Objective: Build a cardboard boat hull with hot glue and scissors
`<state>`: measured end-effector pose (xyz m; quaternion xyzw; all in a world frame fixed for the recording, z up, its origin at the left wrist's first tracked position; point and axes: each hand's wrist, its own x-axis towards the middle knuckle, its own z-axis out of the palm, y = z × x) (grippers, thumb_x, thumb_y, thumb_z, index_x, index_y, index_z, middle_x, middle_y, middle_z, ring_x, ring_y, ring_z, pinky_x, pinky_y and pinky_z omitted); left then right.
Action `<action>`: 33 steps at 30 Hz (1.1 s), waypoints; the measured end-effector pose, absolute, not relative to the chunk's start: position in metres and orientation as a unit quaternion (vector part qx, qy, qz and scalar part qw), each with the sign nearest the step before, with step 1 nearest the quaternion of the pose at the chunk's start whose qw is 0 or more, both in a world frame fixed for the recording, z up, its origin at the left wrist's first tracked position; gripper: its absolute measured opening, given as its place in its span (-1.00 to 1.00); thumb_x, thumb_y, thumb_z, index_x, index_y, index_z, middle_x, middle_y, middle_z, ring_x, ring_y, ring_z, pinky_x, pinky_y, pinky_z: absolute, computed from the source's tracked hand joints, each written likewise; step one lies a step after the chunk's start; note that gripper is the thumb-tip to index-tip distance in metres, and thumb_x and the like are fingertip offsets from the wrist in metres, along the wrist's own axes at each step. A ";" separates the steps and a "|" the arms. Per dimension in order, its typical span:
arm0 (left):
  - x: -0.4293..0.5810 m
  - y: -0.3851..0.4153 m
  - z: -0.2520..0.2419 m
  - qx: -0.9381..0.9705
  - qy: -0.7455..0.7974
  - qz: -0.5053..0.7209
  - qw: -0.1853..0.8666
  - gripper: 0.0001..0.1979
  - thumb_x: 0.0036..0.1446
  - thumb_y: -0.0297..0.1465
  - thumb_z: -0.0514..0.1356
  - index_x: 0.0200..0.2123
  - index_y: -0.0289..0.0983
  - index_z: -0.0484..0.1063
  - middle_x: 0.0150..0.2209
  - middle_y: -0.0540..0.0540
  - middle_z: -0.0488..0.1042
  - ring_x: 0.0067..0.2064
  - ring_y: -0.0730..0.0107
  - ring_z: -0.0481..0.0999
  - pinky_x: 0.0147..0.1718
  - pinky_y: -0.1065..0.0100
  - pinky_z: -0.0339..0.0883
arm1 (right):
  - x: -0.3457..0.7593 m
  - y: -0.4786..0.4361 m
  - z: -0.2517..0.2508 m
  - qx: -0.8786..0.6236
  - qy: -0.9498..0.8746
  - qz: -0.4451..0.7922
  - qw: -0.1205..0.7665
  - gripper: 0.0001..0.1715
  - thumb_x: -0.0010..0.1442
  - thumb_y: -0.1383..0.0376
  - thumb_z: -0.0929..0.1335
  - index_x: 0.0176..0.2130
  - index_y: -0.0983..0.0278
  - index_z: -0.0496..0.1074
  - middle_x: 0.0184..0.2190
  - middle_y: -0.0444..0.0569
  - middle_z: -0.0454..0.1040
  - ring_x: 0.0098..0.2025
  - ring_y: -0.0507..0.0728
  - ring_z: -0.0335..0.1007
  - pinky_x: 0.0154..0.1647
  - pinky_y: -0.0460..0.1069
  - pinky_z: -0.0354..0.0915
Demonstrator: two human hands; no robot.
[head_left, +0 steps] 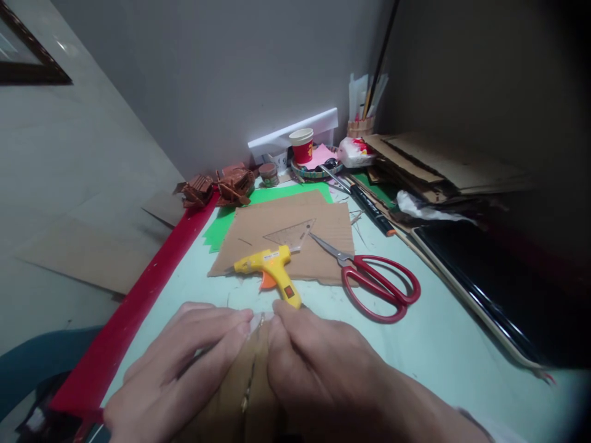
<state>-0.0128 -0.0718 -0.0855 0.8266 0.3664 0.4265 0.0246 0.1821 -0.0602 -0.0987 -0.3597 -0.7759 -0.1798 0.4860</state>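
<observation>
My left hand [184, 363] and my right hand [323, 363] lie side by side at the near edge of the pale table [443, 332]. Both press their fingertips on a brown cardboard piece [249, 387] that runs between them, meeting at its far end. A seam or fold with pale flecks shows down its middle. Just beyond the fingertips a yellow glue gun [270, 267] rests on a cardboard sheet [286, 237], nozzle to the left. Red-handled scissors [376, 280] lie to the right of it.
A clear set square [290, 234] lies on the cardboard sheet, green paper [221, 224] beneath. Brown stick models [217, 184], a red cup [302, 146], a stick holder [360, 126] and a marker [369, 209] stand at the back. Stacked cardboard [443, 166] and a black slab [489, 289] fill the right.
</observation>
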 end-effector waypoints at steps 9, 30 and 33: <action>0.007 -0.067 -0.085 0.805 0.350 0.477 -0.053 -0.68 0.43 -0.24 0.06 0.07 -0.03 0.57 -0.19 -0.01 0.62 -0.15 0.17 0.60 -0.15 0.20 0.43 | 0.179 -0.059 -0.106 -0.356 -0.770 -0.205 0.488 -0.58 0.40 0.45 0.09 -0.21 0.39 0.47 -0.41 0.05 0.62 -0.58 0.15 0.46 -0.73 0.04 0.25; -0.009 -0.084 -0.077 0.836 0.403 0.360 -0.090 -0.60 0.40 -0.13 0.07 0.15 -0.12 0.49 0.05 -0.09 0.61 0.02 0.17 0.60 0.01 0.28 0.44 | 0.176 -0.070 -0.090 -0.384 -0.771 -0.225 0.455 -0.69 0.30 0.50 0.17 -0.16 0.47 0.45 -0.33 0.21 0.66 -0.42 0.22 0.63 -0.57 0.00 0.45; -0.010 -0.089 -0.083 0.818 0.432 0.368 -0.095 -0.62 0.43 -0.19 0.00 0.17 0.00 0.47 0.02 0.00 0.62 0.00 0.23 0.60 0.06 0.30 0.38 | 0.181 -0.072 -0.090 -0.382 -0.756 -0.253 0.467 -0.72 0.32 0.52 0.19 -0.17 0.49 0.48 -0.34 0.21 0.66 -0.43 0.17 0.63 -0.54 -0.04 0.47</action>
